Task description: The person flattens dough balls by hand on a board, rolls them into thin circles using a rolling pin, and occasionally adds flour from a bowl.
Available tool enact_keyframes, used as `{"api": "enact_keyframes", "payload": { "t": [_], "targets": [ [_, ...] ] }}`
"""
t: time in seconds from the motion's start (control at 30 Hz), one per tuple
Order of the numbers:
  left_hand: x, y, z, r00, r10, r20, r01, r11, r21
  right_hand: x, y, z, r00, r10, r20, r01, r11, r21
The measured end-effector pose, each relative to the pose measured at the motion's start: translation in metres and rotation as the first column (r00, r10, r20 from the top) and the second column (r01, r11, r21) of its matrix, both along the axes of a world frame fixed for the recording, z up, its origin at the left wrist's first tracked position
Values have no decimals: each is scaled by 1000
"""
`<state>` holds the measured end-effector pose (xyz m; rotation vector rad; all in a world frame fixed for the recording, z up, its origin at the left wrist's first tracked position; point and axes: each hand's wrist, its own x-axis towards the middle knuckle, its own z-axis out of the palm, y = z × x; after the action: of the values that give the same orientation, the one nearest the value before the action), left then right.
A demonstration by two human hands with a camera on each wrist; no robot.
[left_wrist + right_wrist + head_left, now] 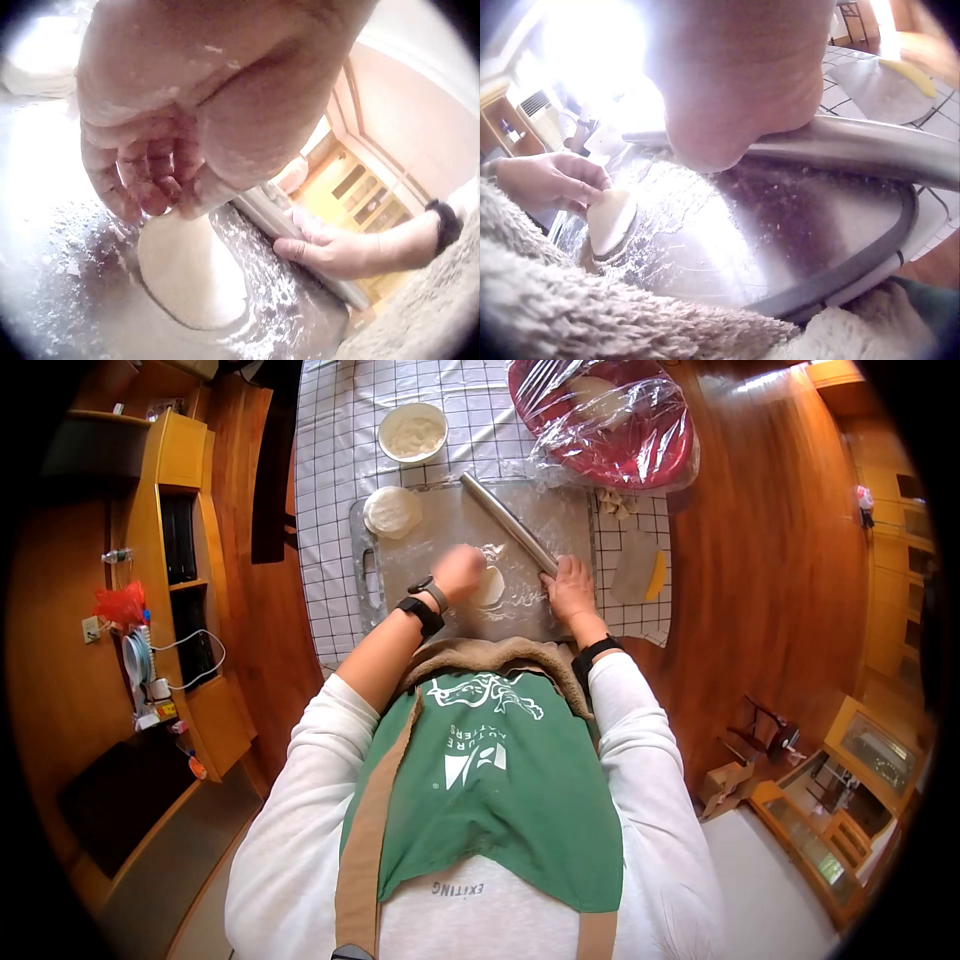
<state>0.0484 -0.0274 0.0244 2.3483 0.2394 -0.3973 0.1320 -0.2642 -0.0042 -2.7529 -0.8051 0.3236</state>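
Note:
A flat, pale dough round [489, 588] lies on the floured metal board [440, 550] in the head view. The left hand [460, 572] pinches its edge between thumb and curled fingers; in the left wrist view the round [191, 270] hangs from or leans at the fingertips of that hand [172, 127], its lower part over the board. On the right side, the right hand [572, 592] grips the near end of a metal rolling pin [505, 520], which slants across the board. In the right wrist view the pin [855, 146] passes under that hand [735, 90].
A stack of dough rounds [393, 512] sits at the board's far left corner. Beyond it stands a bowl of flour [412, 434]. A plastic-covered red basin [650, 445] is at the far right; a scraper with a yellow edge [655, 575] lies right of the board.

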Motion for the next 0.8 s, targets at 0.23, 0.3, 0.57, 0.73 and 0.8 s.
{"api": "enact_keyframes", "payload": {
  "t": [0.23, 0.3, 0.57, 0.73, 0.8],
  "targets": [
    [-9, 33, -16, 971, 213, -105, -235, 923, -305, 0, -2, 2, 1000, -5, 1, 5, 1000, -5],
    [-9, 40, -23, 952, 167, -257, -258, 889, -379, 4, -12, -3, 999, 40, 18, -41, 992, 122],
    [0, 84, -11, 912, 175, -370, -358, 780, -513, -5, -69, 30, 931, 360, 65, -366, 918, 155],
    [14, 85, 29, 971, 88, -222, -117, 986, -120, -15, -47, 29, 830, 554, 65, -557, 826, 82],
    [13, 77, 22, 985, 94, -148, -114, 984, -134, -18, -22, 26, 809, 585, 55, -588, 805, 83]
  ]
}}
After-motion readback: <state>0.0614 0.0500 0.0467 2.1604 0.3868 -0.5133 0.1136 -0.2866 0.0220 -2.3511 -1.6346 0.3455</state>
